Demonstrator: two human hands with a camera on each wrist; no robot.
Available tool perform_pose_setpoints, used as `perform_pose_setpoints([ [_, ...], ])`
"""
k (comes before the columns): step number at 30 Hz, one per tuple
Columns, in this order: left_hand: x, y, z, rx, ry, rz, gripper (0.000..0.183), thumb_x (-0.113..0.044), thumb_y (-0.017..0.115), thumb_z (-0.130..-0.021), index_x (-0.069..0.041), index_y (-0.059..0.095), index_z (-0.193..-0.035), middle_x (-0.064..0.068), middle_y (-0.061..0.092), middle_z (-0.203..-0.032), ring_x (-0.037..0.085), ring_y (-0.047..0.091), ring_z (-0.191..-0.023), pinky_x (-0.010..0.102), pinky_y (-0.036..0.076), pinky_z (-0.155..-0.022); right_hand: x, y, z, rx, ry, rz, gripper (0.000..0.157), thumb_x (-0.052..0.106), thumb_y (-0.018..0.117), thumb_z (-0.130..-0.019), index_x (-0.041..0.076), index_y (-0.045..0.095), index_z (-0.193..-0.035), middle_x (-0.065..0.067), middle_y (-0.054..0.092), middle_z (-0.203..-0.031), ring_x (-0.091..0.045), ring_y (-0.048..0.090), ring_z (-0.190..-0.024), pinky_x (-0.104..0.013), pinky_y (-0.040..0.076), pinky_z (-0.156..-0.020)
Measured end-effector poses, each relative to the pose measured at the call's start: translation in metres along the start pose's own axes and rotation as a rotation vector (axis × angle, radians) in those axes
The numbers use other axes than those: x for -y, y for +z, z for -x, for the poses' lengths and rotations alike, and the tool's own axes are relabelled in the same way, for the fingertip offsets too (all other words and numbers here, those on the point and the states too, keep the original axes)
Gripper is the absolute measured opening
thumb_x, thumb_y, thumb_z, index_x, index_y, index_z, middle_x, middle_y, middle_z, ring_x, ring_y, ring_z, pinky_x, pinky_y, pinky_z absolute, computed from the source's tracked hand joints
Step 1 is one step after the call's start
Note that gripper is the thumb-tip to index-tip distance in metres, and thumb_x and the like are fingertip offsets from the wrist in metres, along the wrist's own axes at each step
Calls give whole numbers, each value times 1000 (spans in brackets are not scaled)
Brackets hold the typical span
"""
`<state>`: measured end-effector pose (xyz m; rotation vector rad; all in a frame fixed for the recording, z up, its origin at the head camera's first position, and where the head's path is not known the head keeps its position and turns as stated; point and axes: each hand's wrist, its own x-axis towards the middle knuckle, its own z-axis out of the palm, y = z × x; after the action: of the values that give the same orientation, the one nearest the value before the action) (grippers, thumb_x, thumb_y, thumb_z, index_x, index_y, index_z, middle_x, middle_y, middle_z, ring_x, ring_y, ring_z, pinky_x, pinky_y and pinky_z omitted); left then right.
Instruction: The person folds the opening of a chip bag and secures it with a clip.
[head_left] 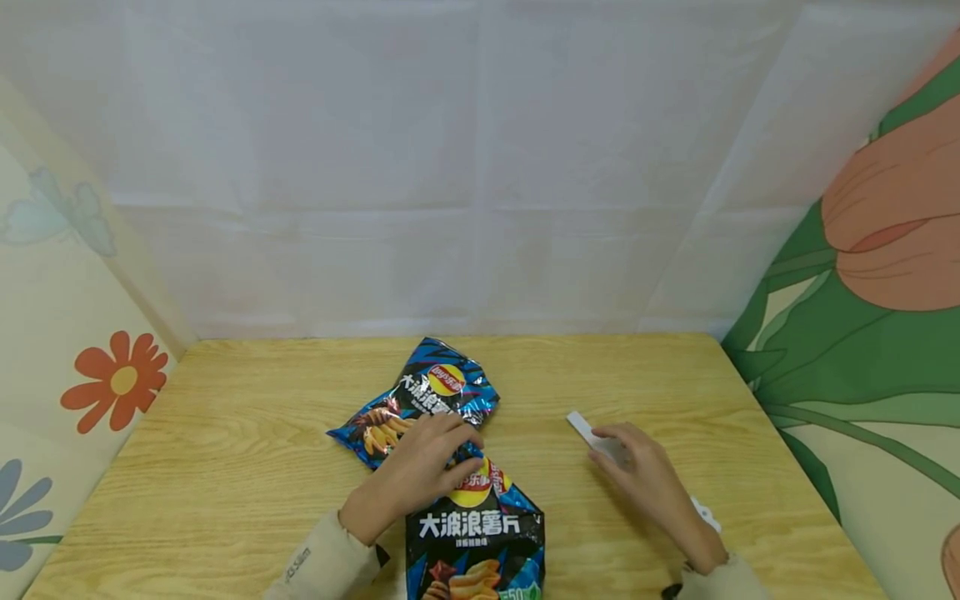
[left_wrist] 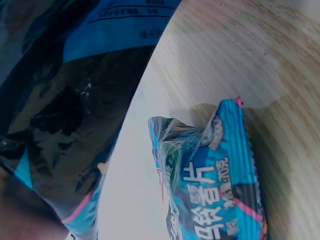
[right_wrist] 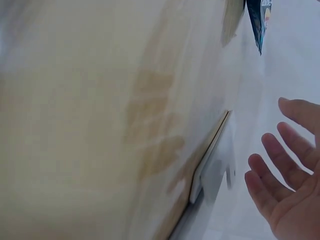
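My left hand (head_left: 423, 462) pinches the top of a near chip bag (head_left: 474, 533), its thumb and fingers at the bag's upper corner. This bag is black and blue with a red and yellow logo. In the left wrist view its dark back (left_wrist: 75, 105) fills the upper left. A second, matching chip bag (head_left: 442, 383) lies on the table just beyond the left hand. My right hand (head_left: 645, 475) is held with loosely bent, spread fingers close to a thin white flat piece (head_left: 580, 425). In the right wrist view the fingers show apart from the white piece (right_wrist: 220, 160).
The pale wood table (head_left: 247, 433) ends at a white cloth backdrop (head_left: 375, 167). Printed floral panels stand at the left (head_left: 75, 333) and right (head_left: 862, 333). A small white scalloped object (head_left: 706, 514) shows partly behind the right wrist.
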<state>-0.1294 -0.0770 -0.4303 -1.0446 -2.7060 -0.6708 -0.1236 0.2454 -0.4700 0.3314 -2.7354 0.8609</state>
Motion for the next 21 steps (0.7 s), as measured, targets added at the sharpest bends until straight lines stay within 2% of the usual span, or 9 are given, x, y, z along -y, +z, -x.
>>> perform_pose_setpoints([
  [7, 0, 0, 0, 2, -1, 0, 21, -33, 72, -91, -18, 72, -105, -4, 69, -106, 13, 60, -96, 28, 42, -76, -12, -3, 0, -26, -25, 38, 29, 7, 81, -79, 3, 72, -107, -13, 71, -107, -30, 67, -98, -50, 53, -82],
  [21, 1, 2, 0, 5, -8, 0, 20, -33, 72, -92, -18, 72, -105, -4, 69, -107, 12, 60, -96, 27, 42, -76, -25, -8, -4, 12, 4, 33, 33, 4, 79, -79, -1, 70, -110, -20, 67, -113, -40, 64, -105, -57, 49, -88],
])
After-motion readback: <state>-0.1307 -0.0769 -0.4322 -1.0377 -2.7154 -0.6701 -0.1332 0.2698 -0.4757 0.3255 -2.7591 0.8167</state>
